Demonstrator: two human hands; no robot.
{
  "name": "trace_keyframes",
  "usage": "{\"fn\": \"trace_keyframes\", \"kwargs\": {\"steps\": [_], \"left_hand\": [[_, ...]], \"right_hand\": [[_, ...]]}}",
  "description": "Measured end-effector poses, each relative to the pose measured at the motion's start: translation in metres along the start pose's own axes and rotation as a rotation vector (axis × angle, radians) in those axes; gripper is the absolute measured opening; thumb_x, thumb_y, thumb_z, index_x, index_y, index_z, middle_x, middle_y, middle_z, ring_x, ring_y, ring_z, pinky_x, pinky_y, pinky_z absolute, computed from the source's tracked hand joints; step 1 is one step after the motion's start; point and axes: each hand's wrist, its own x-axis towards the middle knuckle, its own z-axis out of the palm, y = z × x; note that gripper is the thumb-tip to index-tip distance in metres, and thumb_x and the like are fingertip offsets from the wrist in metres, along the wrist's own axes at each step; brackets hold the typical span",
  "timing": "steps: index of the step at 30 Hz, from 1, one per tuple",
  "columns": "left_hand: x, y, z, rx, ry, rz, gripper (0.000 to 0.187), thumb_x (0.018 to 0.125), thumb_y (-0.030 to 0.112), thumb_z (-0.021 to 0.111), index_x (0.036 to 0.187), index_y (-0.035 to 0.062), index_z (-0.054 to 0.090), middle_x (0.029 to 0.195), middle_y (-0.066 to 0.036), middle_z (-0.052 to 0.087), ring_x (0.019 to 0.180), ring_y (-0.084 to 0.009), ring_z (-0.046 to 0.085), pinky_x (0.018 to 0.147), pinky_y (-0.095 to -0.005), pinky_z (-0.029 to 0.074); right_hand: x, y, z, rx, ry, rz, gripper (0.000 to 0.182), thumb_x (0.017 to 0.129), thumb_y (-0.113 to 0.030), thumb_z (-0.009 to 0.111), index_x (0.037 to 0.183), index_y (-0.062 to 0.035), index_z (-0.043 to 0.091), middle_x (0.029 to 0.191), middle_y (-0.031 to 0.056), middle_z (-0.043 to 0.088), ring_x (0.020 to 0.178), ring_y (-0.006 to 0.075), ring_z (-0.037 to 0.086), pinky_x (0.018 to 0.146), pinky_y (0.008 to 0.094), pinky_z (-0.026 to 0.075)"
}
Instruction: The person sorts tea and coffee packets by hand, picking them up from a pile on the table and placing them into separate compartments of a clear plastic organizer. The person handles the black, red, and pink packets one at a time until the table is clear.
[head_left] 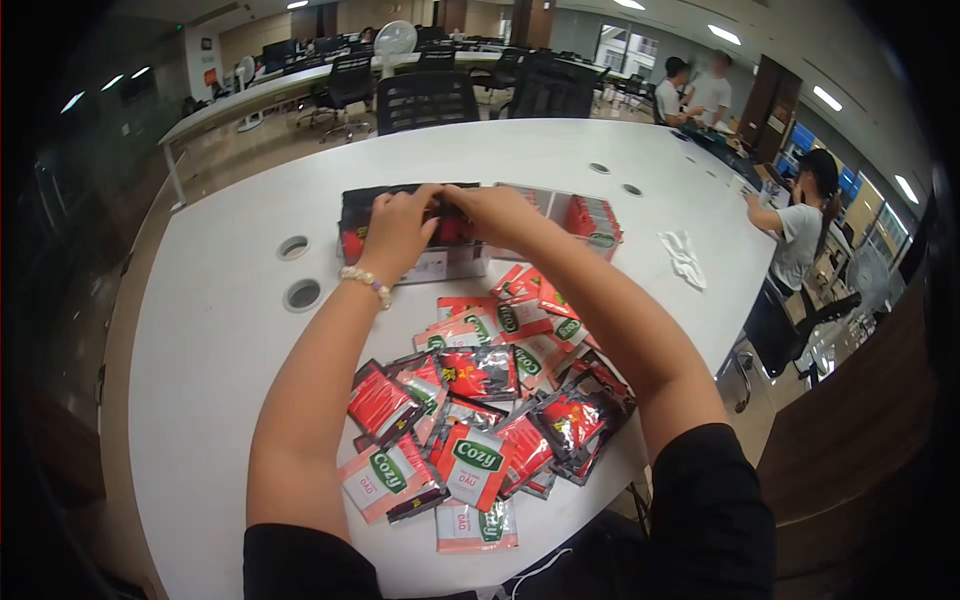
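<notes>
My left hand, with a beaded bracelet at the wrist, and my right hand meet over the left part of a light-coloured box. Fingers of both hands are closed on black-and-red sachets standing there; the fingertips are partly hidden. Red Cozy sachets stand in a row at the box's right end. Between my forearms lies a loose pile of mixed sachets: Cozy tea sachets in red, pink and white, and black-and-red sachets. Several overlap one another.
The white table has round cable holes left of the box. A crumpled white tissue lies to the right. One person sits at the table's right side; two people stand farther back. Black chairs line the far edge.
</notes>
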Motion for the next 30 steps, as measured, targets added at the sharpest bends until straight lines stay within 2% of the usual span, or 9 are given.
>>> {"fn": "trace_keyframes", "kwargs": {"steps": [6, 9, 12, 18, 20, 22, 24, 26, 30], "left_hand": [[0.001, 0.005, -0.003, -0.048, -0.065, -0.154, 0.065, 0.073, 0.009, 0.070, 0.130, 0.0118, 0.040, 0.096, -0.008, 0.063, 0.094, -0.0258, 0.058, 0.086, -0.0402, 0.040], [0.001, 0.006, 0.000, 0.003, 0.030, -0.081, 0.065, 0.072, 0.010, 0.071, 0.129, 0.0115, 0.040, 0.105, -0.009, 0.060, 0.102, -0.0265, 0.055, 0.089, -0.0412, 0.039], [-0.001, 0.004, 0.002, -0.008, 0.055, -0.099, 0.061, 0.072, 0.010, 0.071, 0.124, 0.0116, 0.041, 0.113, -0.009, 0.056, 0.110, -0.0269, 0.051, 0.093, -0.0423, 0.036], [0.000, 0.006, -0.001, 0.058, 0.023, -0.096, 0.042, 0.071, 0.011, 0.070, 0.107, 0.0122, 0.049, 0.108, -0.005, 0.054, 0.107, -0.0251, 0.051, 0.094, -0.0414, 0.034], [-0.001, 0.004, 0.000, 0.083, 0.051, -0.047, 0.032, 0.072, 0.013, 0.069, 0.101, 0.0129, 0.053, 0.106, -0.004, 0.054, 0.106, -0.0241, 0.051, 0.094, -0.0416, 0.034], [0.000, 0.004, 0.003, 0.090, 0.037, -0.058, 0.017, 0.074, 0.014, 0.066, 0.090, 0.0141, 0.059, 0.106, -0.004, 0.054, 0.106, -0.0231, 0.050, 0.095, -0.0427, 0.034], [-0.001, 0.008, 0.000, 0.116, 0.028, -0.053, 0.015, 0.075, 0.013, 0.066, 0.090, 0.0144, 0.063, 0.112, -0.005, 0.055, 0.110, -0.0237, 0.050, 0.096, -0.0430, 0.034], [-0.002, 0.007, 0.000, 0.131, 0.007, -0.044, 0.017, 0.077, 0.014, 0.065, 0.094, 0.0146, 0.064, 0.117, -0.007, 0.055, 0.113, -0.0246, 0.049, 0.098, -0.0437, 0.033], [-0.002, 0.005, 0.003, 0.124, -0.037, -0.061, 0.018, 0.078, 0.013, 0.065, 0.096, 0.0140, 0.066, 0.124, -0.009, 0.053, 0.119, -0.0264, 0.046, 0.102, -0.0451, 0.031]], "right_hand": [[0.012, -0.011, -0.003, -0.165, 0.006, 0.074, 0.047, 0.077, -0.012, 0.064, 0.121, -0.0149, 0.046, 0.089, 0.0069, 0.067, 0.088, 0.0258, 0.065, 0.070, 0.0409, 0.049], [0.010, -0.009, 0.020, -0.194, 0.099, 0.026, 0.053, 0.074, -0.010, 0.067, 0.122, -0.0158, 0.045, 0.105, 0.0072, 0.063, 0.103, 0.0252, 0.059, 0.078, 0.0409, 0.047], [0.009, -0.014, 0.017, -0.087, 0.025, 0.148, 0.064, 0.069, -0.009, 0.071, 0.126, -0.0150, 0.043, 0.120, 0.0102, 0.054, 0.110, 0.0281, 0.053, 0.084, 0.0408, 0.046], [-0.010, -0.038, -0.016, 0.085, 0.443, 0.006, 0.051, 0.068, -0.012, 0.074, 0.115, -0.0115, 0.052, 0.115, 0.0104, 0.055, 0.104, 0.0317, 0.054, 0.087, 0.0417, 0.043], [-0.023, -0.065, -0.032, 0.358, 0.174, -0.069, 0.042, 0.071, -0.015, 0.074, 0.107, -0.0090, 0.055, 0.108, 0.0128, 0.058, 0.101, 0.0318, 0.055, 0.087, 0.0424, 0.043], [-0.047, -0.102, -0.043, 0.555, -0.006, -0.273, 0.042, 0.075, -0.020, 0.072, 0.111, -0.0085, 0.055, 0.108, 0.0123, 0.058, 0.101, 0.0326, 0.055, 0.088, 0.0414, 0.043], [-0.070, -0.133, -0.035, 0.627, -0.253, -0.342, 0.048, 0.082, -0.032, 0.064, 0.122, -0.0101, 0.051, 0.125, 0.0162, 0.051, 0.118, 0.0337, 0.046, 0.097, 0.0470, 0.037], [-0.087, -0.156, -0.029, 0.665, -0.277, -0.473, 0.063, 0.080, -0.043, 0.063, 0.132, -0.0139, 0.044, 0.142, 0.0191, 0.034, 0.128, 0.0407, 0.035, 0.101, 0.0570, 0.029], [-0.116, -0.176, 0.005, 0.503, -0.158, -0.498, 0.066, 0.074, -0.045, 0.067, 0.131, -0.0166, 0.047, 0.138, 0.0168, 0.039, 0.126, 0.0398, 0.037, 0.098, 0.0600, 0.031]]}}
